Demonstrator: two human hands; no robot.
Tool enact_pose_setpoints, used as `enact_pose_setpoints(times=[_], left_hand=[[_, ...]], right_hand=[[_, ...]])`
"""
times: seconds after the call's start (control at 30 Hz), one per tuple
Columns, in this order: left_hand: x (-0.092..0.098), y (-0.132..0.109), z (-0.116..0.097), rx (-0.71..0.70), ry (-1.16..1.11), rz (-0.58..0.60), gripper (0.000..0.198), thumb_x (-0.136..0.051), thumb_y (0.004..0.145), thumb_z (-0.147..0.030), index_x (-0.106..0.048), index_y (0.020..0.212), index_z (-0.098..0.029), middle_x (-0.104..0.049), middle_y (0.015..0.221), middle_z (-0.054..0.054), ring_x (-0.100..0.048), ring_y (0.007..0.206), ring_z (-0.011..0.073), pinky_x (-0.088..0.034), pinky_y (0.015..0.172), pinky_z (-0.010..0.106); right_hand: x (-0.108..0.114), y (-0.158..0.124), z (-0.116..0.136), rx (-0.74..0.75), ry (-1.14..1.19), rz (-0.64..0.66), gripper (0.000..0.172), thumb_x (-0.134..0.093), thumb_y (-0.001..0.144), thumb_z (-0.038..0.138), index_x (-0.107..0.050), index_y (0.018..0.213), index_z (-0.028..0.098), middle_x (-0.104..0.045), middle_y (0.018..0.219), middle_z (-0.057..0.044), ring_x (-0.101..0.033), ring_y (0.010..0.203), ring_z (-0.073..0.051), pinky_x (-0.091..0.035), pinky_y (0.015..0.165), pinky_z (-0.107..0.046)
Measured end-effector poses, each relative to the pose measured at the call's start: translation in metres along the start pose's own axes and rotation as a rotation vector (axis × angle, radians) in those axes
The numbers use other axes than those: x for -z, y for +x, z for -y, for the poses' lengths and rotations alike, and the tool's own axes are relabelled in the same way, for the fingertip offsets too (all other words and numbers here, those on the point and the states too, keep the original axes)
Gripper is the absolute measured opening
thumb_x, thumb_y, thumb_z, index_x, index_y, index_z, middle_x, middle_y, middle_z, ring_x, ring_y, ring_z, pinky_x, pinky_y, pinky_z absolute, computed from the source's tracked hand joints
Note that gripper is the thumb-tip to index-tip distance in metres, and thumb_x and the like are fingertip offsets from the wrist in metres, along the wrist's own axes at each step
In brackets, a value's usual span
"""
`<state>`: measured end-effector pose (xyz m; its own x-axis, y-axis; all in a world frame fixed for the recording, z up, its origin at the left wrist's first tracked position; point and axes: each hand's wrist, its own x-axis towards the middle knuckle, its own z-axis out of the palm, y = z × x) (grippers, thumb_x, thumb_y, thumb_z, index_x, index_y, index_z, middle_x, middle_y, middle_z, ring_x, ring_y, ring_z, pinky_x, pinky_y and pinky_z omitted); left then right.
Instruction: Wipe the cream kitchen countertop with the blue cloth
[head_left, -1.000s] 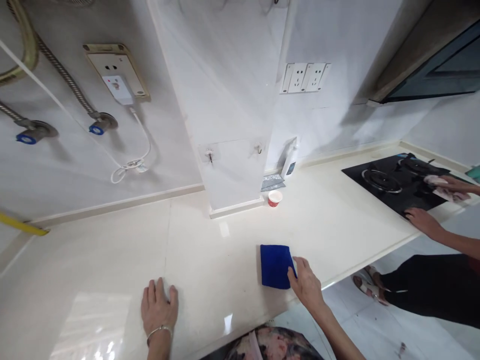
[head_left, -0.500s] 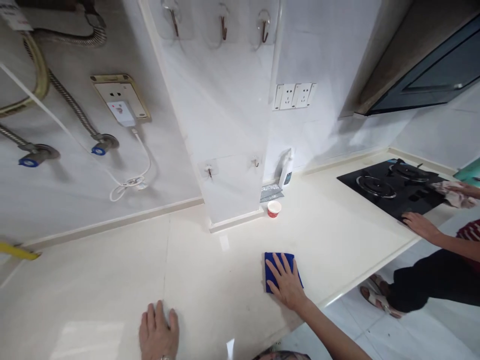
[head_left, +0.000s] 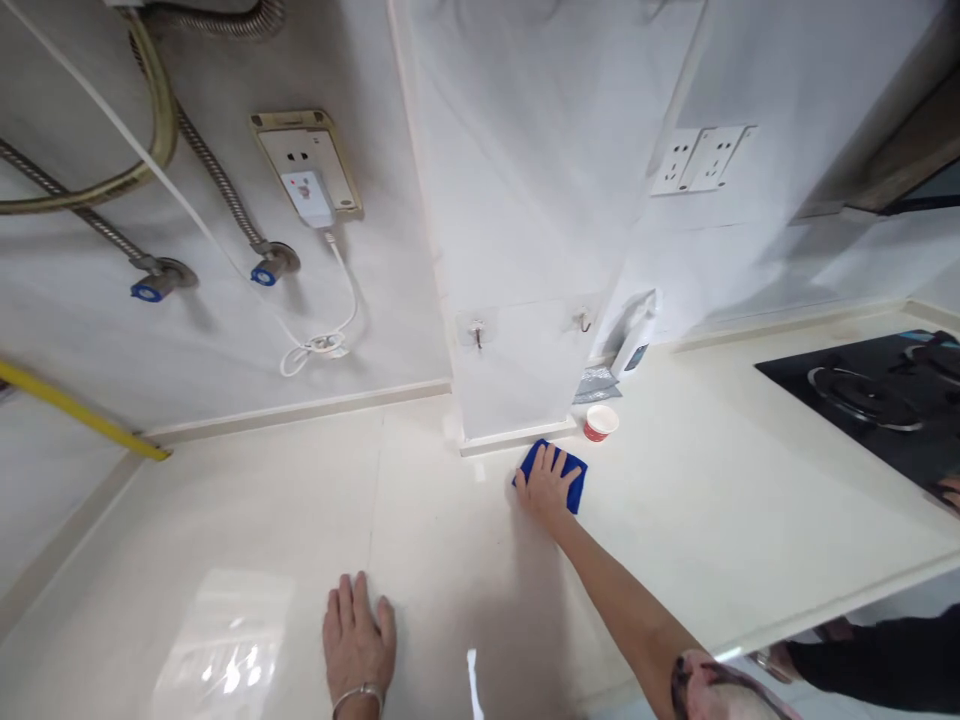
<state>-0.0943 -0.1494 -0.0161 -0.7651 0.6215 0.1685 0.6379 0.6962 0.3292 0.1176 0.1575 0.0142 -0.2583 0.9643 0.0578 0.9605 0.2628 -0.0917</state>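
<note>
My right hand [head_left: 547, 486] lies on a folded blue cloth [head_left: 576, 484], pressing it against the pale countertop [head_left: 450, 590] near the foot of the wall pillar. Its fingers are spread over the cloth, and part of the cloth sticks out to the right. A small red and white paper cup [head_left: 601, 422] stands just right of the cloth, apart from it. Flat on the counter at the lower middle rests my left hand [head_left: 360, 635], fingers stretched out, nothing in it, with a bracelet at the wrist.
A white bottle [head_left: 637, 335] and a silvery packet [head_left: 596, 384] are behind the cup. On the right is a black gas hob [head_left: 862, 385], with part of another person's hand [head_left: 951, 490] at its edge. A yellow pipe [head_left: 82, 410] meets the counter at left.
My right hand has slid the blue cloth away from me, closer to the pillar and cup. The camera view has shifted right-to-left scenery aside, moving the hob and other person partly out of frame.
</note>
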Motion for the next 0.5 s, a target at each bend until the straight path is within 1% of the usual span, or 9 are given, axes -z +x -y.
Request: enact_pose_setpoints(times=[0.07, 0.13, 0.23, 0.3, 0.4, 0.43, 0.5], left_hand=[[0.0, -0.002, 0.0, 0.0, 0.012, 0.015, 0.075, -0.022, 0.095, -0.051, -0.045, 0.149, -0.003, -0.04, 0.161, 0.022, -0.024, 0.155, 0.0346, -0.023, 0.128, 0.054], [0.0, -0.003, 0.001, -0.007, 0.026, 0.014, 0.073, -0.022, 0.097, -0.049, -0.045, 0.149, -0.004, -0.04, 0.162, 0.022, -0.025, 0.155, 0.0347, -0.024, 0.128, 0.054], [0.0, -0.003, 0.002, -0.02, 0.046, -0.007, 0.072, -0.024, 0.097, -0.048, -0.046, 0.148, -0.003, -0.041, 0.161, 0.023, -0.027, 0.154, 0.0358, -0.027, 0.127, 0.056], [0.0, -0.004, 0.002, -0.03, 0.054, -0.019, 0.071, -0.024, 0.097, -0.047, -0.047, 0.148, -0.003, -0.043, 0.16, 0.023, -0.028, 0.154, 0.0362, -0.028, 0.126, 0.055], [0.001, -0.003, 0.002, -0.039, 0.058, -0.03, 0.071, -0.024, 0.097, -0.047, -0.048, 0.147, -0.003, -0.044, 0.159, 0.022, -0.03, 0.153, 0.0365, -0.03, 0.126, 0.055], [0.002, -0.002, 0.002, -0.039, 0.058, -0.033, 0.071, -0.024, 0.097, -0.048, -0.049, 0.146, -0.002, -0.044, 0.159, 0.023, -0.03, 0.153, 0.0363, -0.03, 0.126, 0.054], [0.004, -0.001, 0.0, -0.038, 0.049, -0.04, 0.074, -0.022, 0.097, -0.049, -0.049, 0.146, -0.002, -0.044, 0.158, 0.023, -0.029, 0.153, 0.0361, -0.029, 0.126, 0.053]], right_hand=[[-0.002, -0.006, 0.031, 0.034, -0.004, 0.032, 0.076, -0.035, 0.099, 0.045, -0.026, 0.159, -0.002, -0.025, 0.165, -0.029, -0.022, 0.147, -0.053, -0.007, 0.109, -0.084], [-0.005, -0.016, 0.059, 0.12, 0.015, 0.06, 0.078, -0.035, 0.099, 0.046, -0.023, 0.16, 0.0, -0.021, 0.166, -0.027, -0.019, 0.149, -0.053, -0.005, 0.11, -0.083], [-0.005, -0.025, 0.086, 0.288, 0.076, 0.105, 0.081, -0.036, 0.099, 0.051, -0.02, 0.161, 0.002, -0.016, 0.169, -0.024, -0.015, 0.151, -0.05, -0.003, 0.114, -0.08], [0.0, -0.026, 0.092, 0.367, 0.116, 0.138, 0.083, -0.038, 0.098, 0.055, -0.02, 0.162, 0.004, -0.015, 0.17, -0.022, -0.014, 0.152, -0.048, -0.002, 0.115, -0.078], [0.013, -0.033, 0.089, 0.52, 0.187, 0.209, 0.085, -0.042, 0.096, 0.058, -0.021, 0.163, 0.009, -0.016, 0.17, -0.018, -0.013, 0.154, -0.044, -0.003, 0.119, -0.074], [0.017, -0.041, 0.087, 0.592, 0.219, 0.232, 0.084, -0.043, 0.096, 0.058, -0.022, 0.163, 0.011, -0.018, 0.17, -0.016, -0.013, 0.154, -0.043, -0.004, 0.12, -0.072], [0.024, -0.065, 0.078, 0.732, 0.299, 0.274, 0.085, -0.046, 0.095, 0.062, -0.024, 0.163, 0.015, -0.022, 0.169, -0.015, -0.015, 0.154, -0.041, -0.005, 0.121, -0.071]])
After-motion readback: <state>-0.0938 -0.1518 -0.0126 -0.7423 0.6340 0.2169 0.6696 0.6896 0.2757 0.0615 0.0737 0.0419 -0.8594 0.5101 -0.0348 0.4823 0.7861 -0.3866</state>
